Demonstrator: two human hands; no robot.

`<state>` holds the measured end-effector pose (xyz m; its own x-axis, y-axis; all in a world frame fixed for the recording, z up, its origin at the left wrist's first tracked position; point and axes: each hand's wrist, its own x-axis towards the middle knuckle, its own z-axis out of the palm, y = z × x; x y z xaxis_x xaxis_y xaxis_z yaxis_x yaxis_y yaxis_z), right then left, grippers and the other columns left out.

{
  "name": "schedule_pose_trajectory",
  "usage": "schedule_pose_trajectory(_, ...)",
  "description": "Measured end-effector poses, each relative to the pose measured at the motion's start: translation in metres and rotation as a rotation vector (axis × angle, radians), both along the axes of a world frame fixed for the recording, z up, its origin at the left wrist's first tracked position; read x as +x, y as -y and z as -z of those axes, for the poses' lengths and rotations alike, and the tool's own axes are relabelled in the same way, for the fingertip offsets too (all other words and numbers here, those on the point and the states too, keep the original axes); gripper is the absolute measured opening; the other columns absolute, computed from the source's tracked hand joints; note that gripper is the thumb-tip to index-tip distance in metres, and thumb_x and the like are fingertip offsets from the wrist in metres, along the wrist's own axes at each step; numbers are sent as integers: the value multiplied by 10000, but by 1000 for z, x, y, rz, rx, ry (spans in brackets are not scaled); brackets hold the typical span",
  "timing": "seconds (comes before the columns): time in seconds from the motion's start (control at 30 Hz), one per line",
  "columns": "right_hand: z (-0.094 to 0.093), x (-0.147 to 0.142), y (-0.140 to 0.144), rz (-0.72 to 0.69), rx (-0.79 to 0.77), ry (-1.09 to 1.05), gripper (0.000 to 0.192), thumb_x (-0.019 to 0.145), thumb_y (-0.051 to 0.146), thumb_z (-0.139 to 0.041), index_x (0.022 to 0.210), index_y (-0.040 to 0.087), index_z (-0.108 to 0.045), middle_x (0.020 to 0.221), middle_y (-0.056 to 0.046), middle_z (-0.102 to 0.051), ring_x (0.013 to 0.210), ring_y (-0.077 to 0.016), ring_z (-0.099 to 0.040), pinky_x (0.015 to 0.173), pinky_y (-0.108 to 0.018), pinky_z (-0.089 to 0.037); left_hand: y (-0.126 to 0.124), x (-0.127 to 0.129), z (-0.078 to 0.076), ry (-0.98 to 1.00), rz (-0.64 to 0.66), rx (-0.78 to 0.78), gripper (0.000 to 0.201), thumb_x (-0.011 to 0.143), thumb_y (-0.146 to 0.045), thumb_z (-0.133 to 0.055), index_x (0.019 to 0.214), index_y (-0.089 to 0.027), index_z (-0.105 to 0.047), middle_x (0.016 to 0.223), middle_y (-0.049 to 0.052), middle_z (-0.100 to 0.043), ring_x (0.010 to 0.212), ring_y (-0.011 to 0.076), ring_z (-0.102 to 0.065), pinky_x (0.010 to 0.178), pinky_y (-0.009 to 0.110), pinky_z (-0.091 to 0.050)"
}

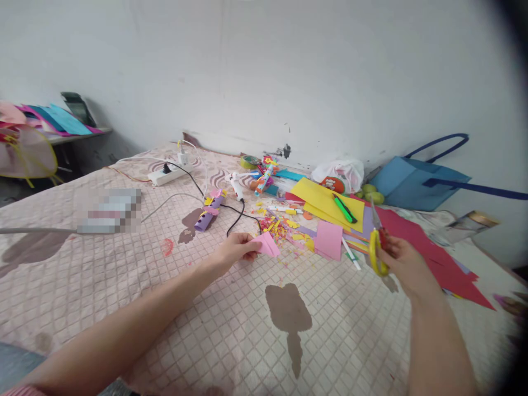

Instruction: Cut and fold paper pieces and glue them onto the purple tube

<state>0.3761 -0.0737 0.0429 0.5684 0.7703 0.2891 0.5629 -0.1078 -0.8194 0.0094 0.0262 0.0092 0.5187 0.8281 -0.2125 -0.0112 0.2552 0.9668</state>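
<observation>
Littering quilt (206, 308): scraps (277, 224), glue gun (237, 185).

We could not identify the object on the quilt at the left (109, 210), as it was pixelated. The scissors (376, 242) were partly covered by the right hand (406, 264), so we could not see the lower handle loop. The blue bag (416, 184) had one strap running out of frame at the right edge. Both forearms were cut off by the bottom edge. The small scraps (276, 225) were too small to tell apart.
</observation>
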Motion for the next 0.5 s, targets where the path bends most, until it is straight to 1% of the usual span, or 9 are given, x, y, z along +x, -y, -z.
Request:
schedule_pose_trajectory(0.03, -4, -20, -4, -105, 39, -178, 363, 569, 372, -722, 833, 211, -533, 751, -78, -618, 595, -177, -568, 538, -310, -427, 1, 0, 0, 0, 2, 3, 298, 634, -377, -716, 666, -124, -562, 580, -1, -582, 519, 75, -529, 533, 198, -435)
schedule_pose_trajectory(0.1, -6, -66, -12, -260, 62, -390, 371, 555, 360, -740, 824, 224, -523, 700, -12, -578, 538, -133, -511, 502, -276, -402, 2, 1, -1, 2, 9, 8, 302, 637, -384, -713, 658, -126, -558, 576, 1, -584, 515, 76, -527, 529, 197, -431)
schedule_pose_trajectory(0.17, -1, -114, -19, -354, 27, -496, 338, 570, 345, -736, 766, 228, -487, 644, 23, -547, 479, -101, -456, 448, -240, -362, 5, 1, -3, 1, 12, 19, 297, 639, -383, -710, 658, -126, -562, 573, 1, -584, 517, 77, -529, 532, 197, -429)
schedule_pose_trajectory(0.23, 8, -154, -22, -449, -44, -549, 340, 584, 338, -731, 780, 225, -478, 716, 3, -584, 523, -116, -500, 459, -235, -385, 8, 3, -6, -9, 6, 38, 280, 644, -369, -706, 660, -126, -568, 566, -2, -580, 520, 78, -532, 533, 195, -427)
schedule_pose_trajectory(0.27, 12, -169, -23, -474, -68, -547, 344, 595, 336, -727, 802, 224, -475, 768, -12, -600, 561, -128, -525, 483, -240, -408, 9, 3, -7, -15, 2, 47, 269, 648, -360, -702, 658, -126, -569, 560, -4, -578, 516, 77, -530, 530, 193, -425)
schedule_pose_trajectory(0.3, 16, -181, -23, -475, -73, -530, 359, 588, 327, -734, 810, 223, -472, 787, -16, -604, 601, -140, -544, 518, -247, -431, 11, 4, -9, -22, 2, 56, 259, 652, -350, -698, 654, -127, -567, 552, -7, -575, 511, 75, -526, 526, 191, -421)
schedule_pose_trajectory(0.37, 22, -196, -23, -457, -69, -510, 363, 584, 334, -736, 792, 222, -460, 728, 7, -576, 613, -142, -540, 544, -248, -434, 14, 5, -11, -39, 7, 70, 251, 662, -343, -688, 638, -128, -559, 526, -12, -567, 494, 74, -518, 511, 187, -410)
schedule_pose_trajectory(0.43, 24, -201, -23, -460, -67, -500, 343, 601, 340, -723, 766, 220, -446, 667, 33, -526, 581, -128, -510, 536, -243, -417, 17, 6, -11, -58, 11, 83, 258, 665, -356, -684, 646, -129, -563, 527, -11, -574, 498, 78, -525, 507, 187, -407)
schedule_pose_trajectory(0.5, 24, -203, -22, -468, -62, -493, 331, 613, 337, -713, 752, 219, -436, 645, 46, -487, 550, -115, -475, 515, -237, -396, 18, 6, -10, -95, 28, 92, 282, 634, -375, -710, 672, -128, -579, 561, -4, -597, 523, 92, -549, 514, 194, -415)
